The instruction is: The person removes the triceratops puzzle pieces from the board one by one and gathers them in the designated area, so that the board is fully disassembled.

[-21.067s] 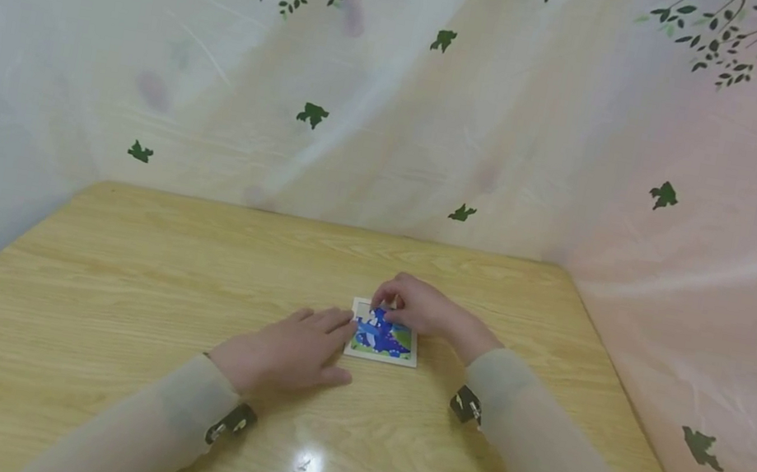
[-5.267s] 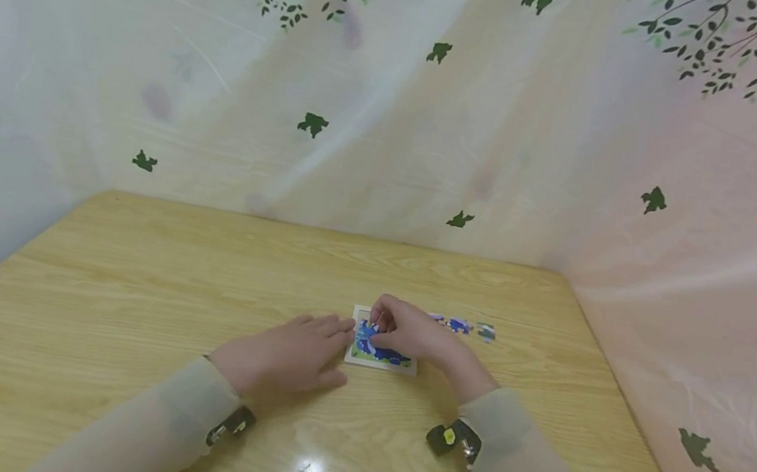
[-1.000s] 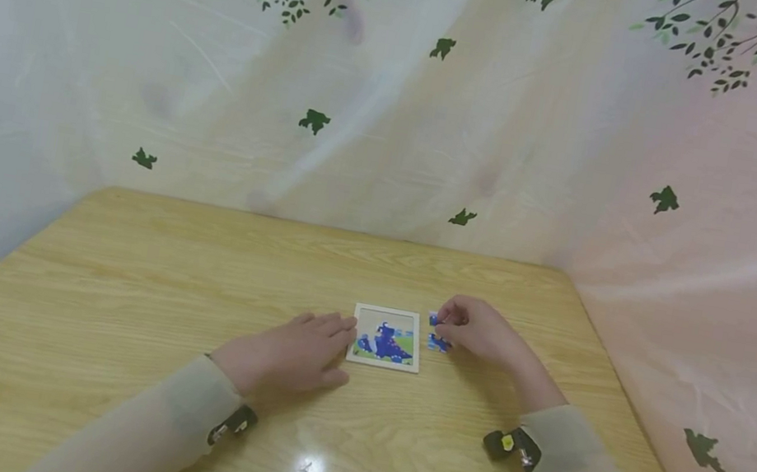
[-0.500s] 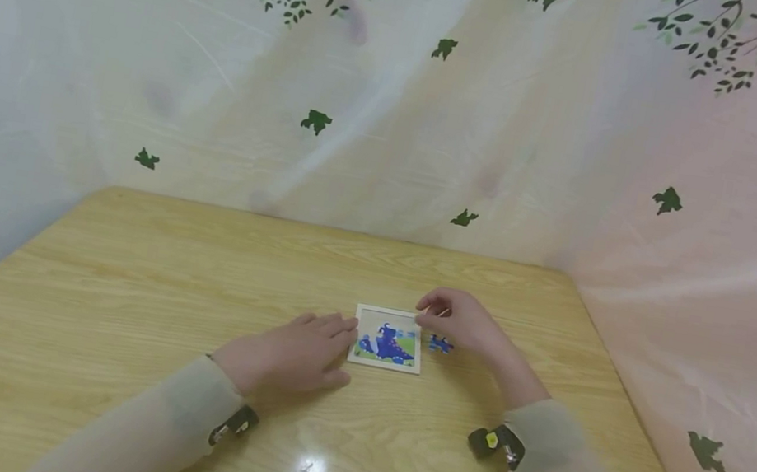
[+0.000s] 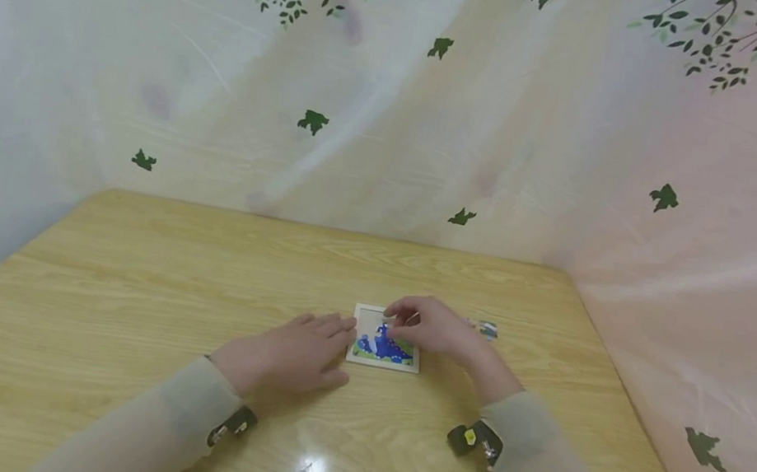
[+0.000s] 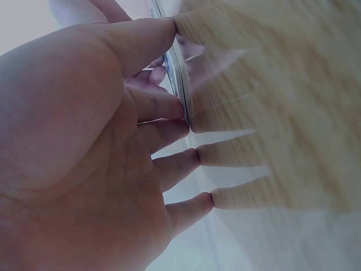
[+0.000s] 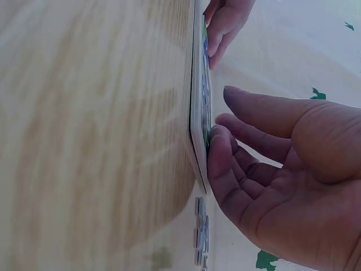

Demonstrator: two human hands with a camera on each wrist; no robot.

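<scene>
A small square jigsaw puzzle tray (image 5: 383,365) with a pale rim lies on the table. Its lower part shows a blue dinosaur on green, while a strip at the upper left is bare. My left hand (image 5: 299,352) lies flat, fingers straight, with fingertips at the tray's left edge. In the left wrist view, the left hand (image 6: 113,130) has its fingertips down on the tabletop beside that edge. My right hand (image 5: 434,329) is over the tray's upper right with bent fingers. The right wrist view shows its index fingertip (image 7: 219,135) at the tray; I cannot tell whether it pinches a puzzle piece.
Loose puzzle pieces (image 5: 486,329) lie on the table right of the tray, partly hidden behind the right hand. The right wrist view shows several pieces (image 7: 200,231) edge-on past the tray's corner. A pale curtain (image 5: 237,95) with leaf prints hangs behind the wooden table (image 5: 193,263).
Over the last second the right hand has moved left from the loose pieces to above the tray. Since the oldest frame, the tray's upper part has lost its pieces. The left hand stays put.
</scene>
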